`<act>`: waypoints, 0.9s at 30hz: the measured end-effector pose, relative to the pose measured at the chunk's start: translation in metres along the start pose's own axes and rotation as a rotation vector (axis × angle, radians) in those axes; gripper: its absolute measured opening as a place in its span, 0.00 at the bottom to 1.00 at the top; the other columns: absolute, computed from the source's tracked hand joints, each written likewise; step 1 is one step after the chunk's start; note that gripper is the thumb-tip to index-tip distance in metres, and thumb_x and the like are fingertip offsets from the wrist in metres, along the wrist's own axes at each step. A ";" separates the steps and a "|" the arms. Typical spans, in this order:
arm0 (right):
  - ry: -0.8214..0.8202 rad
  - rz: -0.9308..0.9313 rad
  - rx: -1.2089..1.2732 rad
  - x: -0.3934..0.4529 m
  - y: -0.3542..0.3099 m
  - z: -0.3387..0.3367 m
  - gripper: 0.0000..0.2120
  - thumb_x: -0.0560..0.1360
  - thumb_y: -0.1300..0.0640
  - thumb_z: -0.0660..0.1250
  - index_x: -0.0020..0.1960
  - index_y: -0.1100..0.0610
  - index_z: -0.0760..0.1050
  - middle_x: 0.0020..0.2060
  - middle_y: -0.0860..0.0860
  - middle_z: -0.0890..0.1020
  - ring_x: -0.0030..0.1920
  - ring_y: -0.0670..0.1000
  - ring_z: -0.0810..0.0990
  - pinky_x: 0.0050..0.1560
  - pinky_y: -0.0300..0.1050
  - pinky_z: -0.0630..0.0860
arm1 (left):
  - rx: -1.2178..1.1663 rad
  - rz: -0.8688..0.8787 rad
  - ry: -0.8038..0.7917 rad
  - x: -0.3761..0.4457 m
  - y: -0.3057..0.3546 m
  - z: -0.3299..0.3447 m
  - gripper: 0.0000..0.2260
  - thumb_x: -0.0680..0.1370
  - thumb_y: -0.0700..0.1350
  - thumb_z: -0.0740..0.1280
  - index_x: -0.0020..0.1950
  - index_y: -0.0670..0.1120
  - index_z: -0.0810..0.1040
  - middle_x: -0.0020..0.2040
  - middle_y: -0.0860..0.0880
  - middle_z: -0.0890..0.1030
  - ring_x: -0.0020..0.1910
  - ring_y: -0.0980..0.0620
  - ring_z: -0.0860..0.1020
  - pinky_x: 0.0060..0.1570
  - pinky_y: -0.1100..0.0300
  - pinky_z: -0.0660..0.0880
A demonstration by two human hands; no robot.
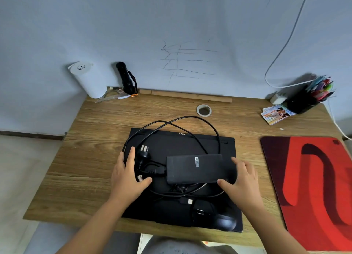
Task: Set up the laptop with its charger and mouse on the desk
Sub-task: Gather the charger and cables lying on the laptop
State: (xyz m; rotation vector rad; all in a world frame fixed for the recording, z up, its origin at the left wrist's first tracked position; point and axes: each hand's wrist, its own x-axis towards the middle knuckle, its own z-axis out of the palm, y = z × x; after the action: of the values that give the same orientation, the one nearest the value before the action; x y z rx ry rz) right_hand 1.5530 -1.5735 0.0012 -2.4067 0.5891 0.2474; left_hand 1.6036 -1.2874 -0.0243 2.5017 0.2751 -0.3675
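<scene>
A black laptop (171, 143), lid closed, lies flat in the middle of the wooden desk (91, 158). On its lid rests the black charger brick (198, 168) with its cable (190, 118) looped around and a wall plug (143, 153) at the left. A black mouse (224, 222) sits on the lid's near right corner. My left hand (127, 175) is spread over the cables beside the plug, fingers apart. My right hand (242, 179) cups the brick's right end, thumb at its near edge, fingers at its far corner.
A red mouse pad (314, 187) covers the desk's right side. At the back stand a white paper roll (89, 78), a black flashlight (126, 78), a tape roll (204, 110), a pen holder (308, 97), cards (275, 114) and a white adapter (278, 98).
</scene>
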 end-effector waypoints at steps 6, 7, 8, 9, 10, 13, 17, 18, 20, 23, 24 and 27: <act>-0.256 -0.324 -0.289 0.016 -0.016 0.005 0.41 0.70 0.49 0.69 0.75 0.44 0.48 0.76 0.45 0.48 0.75 0.53 0.44 0.73 0.54 0.52 | 0.084 -0.207 0.116 -0.029 0.000 0.015 0.45 0.68 0.60 0.70 0.75 0.50 0.46 0.76 0.42 0.53 0.73 0.40 0.54 0.69 0.44 0.60; -0.283 -0.331 -0.312 0.018 -0.017 0.007 0.42 0.70 0.50 0.69 0.75 0.43 0.46 0.76 0.45 0.47 0.76 0.53 0.44 0.73 0.54 0.53 | 0.083 -0.242 0.130 -0.032 0.003 0.016 0.46 0.67 0.61 0.70 0.75 0.49 0.47 0.74 0.41 0.56 0.72 0.40 0.56 0.66 0.44 0.63; -0.301 -0.330 -0.324 0.021 -0.018 0.009 0.42 0.70 0.51 0.69 0.75 0.44 0.46 0.76 0.45 0.47 0.75 0.54 0.44 0.72 0.55 0.54 | 0.075 -0.275 0.138 -0.033 0.007 0.016 0.46 0.67 0.61 0.70 0.75 0.48 0.47 0.72 0.40 0.59 0.70 0.39 0.59 0.64 0.46 0.65; -0.307 -0.323 -0.330 0.023 -0.019 0.011 0.42 0.70 0.53 0.69 0.75 0.44 0.46 0.76 0.45 0.48 0.75 0.55 0.44 0.71 0.56 0.57 | 0.060 -0.303 0.138 -0.032 0.009 0.017 0.46 0.66 0.60 0.71 0.74 0.47 0.48 0.70 0.40 0.60 0.68 0.39 0.60 0.61 0.47 0.67; -0.308 -0.316 -0.338 0.025 -0.019 0.013 0.43 0.69 0.54 0.69 0.75 0.45 0.46 0.76 0.46 0.49 0.75 0.56 0.46 0.70 0.57 0.60 | 0.032 -0.327 0.136 -0.031 0.011 0.017 0.46 0.66 0.59 0.72 0.74 0.47 0.48 0.69 0.39 0.61 0.66 0.39 0.62 0.58 0.47 0.68; -0.303 -0.312 -0.392 0.029 -0.020 0.016 0.46 0.67 0.53 0.70 0.75 0.46 0.45 0.74 0.50 0.52 0.72 0.58 0.51 0.67 0.56 0.65 | -0.063 -0.363 0.114 -0.026 0.016 0.016 0.44 0.68 0.54 0.73 0.73 0.46 0.50 0.69 0.39 0.60 0.60 0.39 0.71 0.50 0.50 0.72; -0.308 -0.321 -0.372 0.033 -0.024 0.019 0.45 0.65 0.55 0.72 0.74 0.47 0.49 0.70 0.51 0.56 0.69 0.57 0.53 0.66 0.54 0.68 | -0.177 -0.386 0.106 -0.017 0.018 0.018 0.36 0.70 0.44 0.71 0.72 0.44 0.54 0.66 0.38 0.68 0.54 0.38 0.77 0.47 0.54 0.72; -0.312 -0.326 -0.360 0.034 -0.025 0.020 0.45 0.65 0.56 0.72 0.74 0.48 0.49 0.69 0.51 0.56 0.69 0.57 0.52 0.67 0.53 0.67 | -0.245 -0.404 0.108 -0.013 0.018 0.017 0.33 0.71 0.42 0.69 0.71 0.45 0.56 0.63 0.38 0.72 0.49 0.39 0.79 0.46 0.52 0.76; -0.317 -0.340 -0.333 0.035 -0.028 0.022 0.44 0.66 0.57 0.72 0.73 0.48 0.50 0.69 0.51 0.55 0.69 0.57 0.50 0.68 0.51 0.66 | -0.416 -0.434 0.110 -0.008 0.020 0.014 0.24 0.73 0.37 0.64 0.67 0.46 0.61 0.55 0.40 0.77 0.38 0.43 0.82 0.33 0.54 0.79; -0.311 -0.360 -0.305 0.040 -0.036 0.024 0.44 0.66 0.58 0.71 0.73 0.48 0.49 0.70 0.50 0.54 0.70 0.56 0.49 0.67 0.49 0.65 | -0.608 -0.443 0.117 0.004 0.023 0.009 0.15 0.74 0.33 0.58 0.59 0.44 0.66 0.48 0.42 0.78 0.32 0.43 0.81 0.34 0.49 0.81; -0.308 -0.362 -0.302 0.042 -0.039 0.025 0.43 0.66 0.58 0.71 0.73 0.48 0.49 0.70 0.50 0.54 0.70 0.56 0.49 0.66 0.49 0.66 | -0.630 -0.439 0.120 0.008 0.023 0.008 0.12 0.74 0.32 0.57 0.56 0.44 0.67 0.47 0.42 0.77 0.31 0.42 0.81 0.37 0.46 0.81; -0.299 -0.351 -0.295 0.050 -0.051 0.026 0.43 0.66 0.58 0.72 0.73 0.48 0.50 0.70 0.50 0.54 0.70 0.56 0.49 0.63 0.49 0.68 | -0.685 -0.440 0.150 0.020 0.023 0.004 0.11 0.75 0.31 0.55 0.53 0.44 0.68 0.47 0.42 0.76 0.28 0.45 0.79 0.39 0.46 0.81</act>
State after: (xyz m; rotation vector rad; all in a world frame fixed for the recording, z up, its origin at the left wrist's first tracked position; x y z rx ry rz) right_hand 1.6208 -1.5389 -0.0073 -2.6307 -0.0112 0.5599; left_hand 1.6282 -1.3055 -0.0215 1.7798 0.8604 -0.2048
